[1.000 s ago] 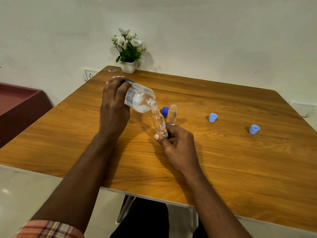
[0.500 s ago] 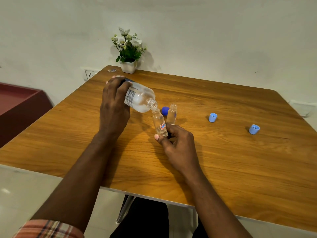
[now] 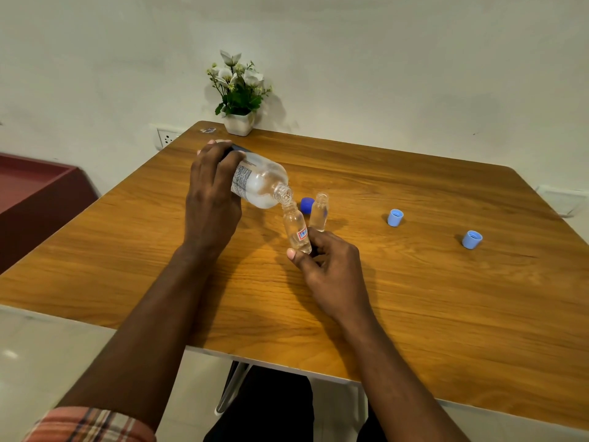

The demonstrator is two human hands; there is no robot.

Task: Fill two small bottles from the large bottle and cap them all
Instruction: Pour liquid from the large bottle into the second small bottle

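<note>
Landmark: large bottle (image 3: 259, 183), clear and uncapped. It was tipped almost level above the wooden table (image 3: 446, 314), mouth aimed right and slightly down, with clear liquid pooled along its lower side.

Far left of the large bottle, off the table, stood a maroon cabinet (image 3: 38, 193). A wall socket (image 3: 167, 137) sat left of and behind the large bottle.

The left hand (image 3: 212, 193) gripped the large bottle's base end from above, fingers curled over it, thumb hidden.

Behind the large bottle, at the table's far edge, stood a white pot of flowers (image 3: 239, 122).

Just below the large bottle's mouth was small bottle 1 (image 3: 298, 229), uncapped and leaning left, with a red-and-blue label. Its mouth met or nearly met the large bottle's mouth; I could not tell which. Its fill level was unreadable.

Right of the large bottle's mouth, a dark blue cap (image 3: 306, 205) lay on the table, partly hidden behind small bottle 1. Small bottle 2 (image 3: 319, 212) stood upright and uncapped just beside the cap.

The right hand (image 3: 331, 266), right of and nearer than the large bottle, pinched small bottle 1's lower end between thumb and curled fingers.

Further right of the large bottle, light blue cap 1 (image 3: 395, 217) and light blue cap 2 (image 3: 472, 239) lay on the table with openings up, well apart.
</note>
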